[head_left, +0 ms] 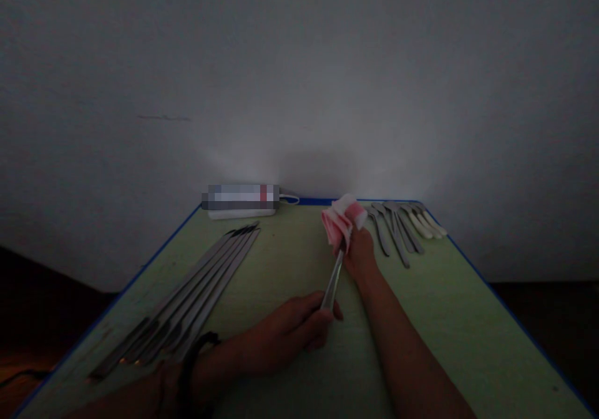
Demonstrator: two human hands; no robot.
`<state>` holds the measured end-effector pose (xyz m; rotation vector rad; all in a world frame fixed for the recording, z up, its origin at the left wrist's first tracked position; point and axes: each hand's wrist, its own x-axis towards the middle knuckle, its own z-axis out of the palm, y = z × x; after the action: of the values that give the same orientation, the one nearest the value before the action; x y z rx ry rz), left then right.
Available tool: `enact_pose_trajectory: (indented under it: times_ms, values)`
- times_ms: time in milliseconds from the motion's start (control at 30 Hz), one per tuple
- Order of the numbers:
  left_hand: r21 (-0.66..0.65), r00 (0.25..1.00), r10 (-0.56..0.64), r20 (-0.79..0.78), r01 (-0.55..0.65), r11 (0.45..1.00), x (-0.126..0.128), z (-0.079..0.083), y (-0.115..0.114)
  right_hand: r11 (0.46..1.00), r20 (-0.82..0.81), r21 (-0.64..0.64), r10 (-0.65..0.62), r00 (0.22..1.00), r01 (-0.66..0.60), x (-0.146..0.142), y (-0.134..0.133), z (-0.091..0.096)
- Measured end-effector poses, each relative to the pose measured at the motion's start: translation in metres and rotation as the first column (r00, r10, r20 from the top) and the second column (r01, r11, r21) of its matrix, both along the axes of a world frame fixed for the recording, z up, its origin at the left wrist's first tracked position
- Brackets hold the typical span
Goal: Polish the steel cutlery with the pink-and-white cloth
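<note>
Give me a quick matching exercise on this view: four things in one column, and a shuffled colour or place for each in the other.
Things:
1. Cloth
2. Held utensil
3. Pale-handled utensils
4. Wristband

Colours and places:
A. Black
B. Near the far right corner of the table
C. Pink and white
D. Near end in the left hand

Pairs: 1-C, 2-D, 3-B, 4-A

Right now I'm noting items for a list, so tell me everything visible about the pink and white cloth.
The cloth is pink and white, apparently soft, thin fabric, bunched in loose, uneven folds. The right hand holds it toward the table's far edge. The far end of a metal utensil disappears into it. Its full outline cannot be told.
</note>
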<state>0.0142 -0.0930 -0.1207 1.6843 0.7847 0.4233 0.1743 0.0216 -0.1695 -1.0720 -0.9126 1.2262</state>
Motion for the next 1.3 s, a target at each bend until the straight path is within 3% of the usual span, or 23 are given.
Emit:
enact_pose_trajectory:
  times_ms: [100,200,333,533,633,733,867,1033,1100,1167,1233,1300]
  values:
    - [-0.036,0.997,0.050,0.055,-0.048,0.998,0.001,-0.008,0.000,0.996,-0.068,-0.005,-0.091,0.993,0.091,-0.005,-0.001,0.003]
    - [-0.098,0.983,0.180,0.029,-0.176,0.979,0.004,-0.015,0.001,0.990,-0.035,0.008,-0.138,0.990,0.139,-0.011,-0.004,0.006]
    - [-0.025,0.944,0.323,-0.064,-0.325,0.945,0.008,-0.013,0.001,0.979,0.045,0.009,-0.202,0.978,0.202,-0.019,-0.013,0.011]
    - [0.032,0.861,0.508,-0.025,-0.507,0.861,0.009,-0.008,0.004,0.974,0.099,0.004,-0.224,0.970,0.225,-0.033,-0.026,0.019]
    - [-0.036,0.836,0.547,0.038,-0.546,0.837,0.010,-0.012,0.008,0.966,0.177,-0.029,-0.247,0.953,0.256,-0.044,-0.032,0.023]
    - [-0.139,0.799,0.592,0.107,-0.577,0.805,0.010,-0.018,0.012,0.977,0.217,-0.044,-0.195,0.956,0.209,-0.056,-0.041,0.026]
    - [-0.203,0.773,0.618,0.144,-0.588,0.783,0.009,-0.024,0.017,0.989,0.188,0.022,-0.146,0.971,0.145,-0.066,-0.049,0.029]
    - [-0.206,0.816,0.571,0.093,-0.545,0.813,0.008,-0.022,0.018,0.996,0.188,0.037,-0.089,0.978,0.083,-0.062,-0.048,0.029]
    - [-0.132,0.838,0.545,0.039,-0.536,0.834,0.009,-0.018,0.017,0.998,0.183,0.045,-0.053,0.982,0.045,-0.058,-0.046,0.027]
    - [0.024,0.856,0.516,-0.022,-0.516,0.856,0.009,-0.015,0.015,0.999,0.172,0.025,-0.044,0.984,0.040,-0.054,-0.042,0.025]
    - [0.174,0.875,0.477,-0.084,-0.459,0.871,0.009,-0.013,0.012,0.998,0.136,0.003,-0.068,0.988,0.068,-0.050,-0.039,0.023]
    - [0.230,0.907,0.398,-0.139,-0.361,0.904,0.007,-0.012,0.009,0.997,0.057,0.004,-0.077,0.995,0.077,-0.046,-0.036,0.021]
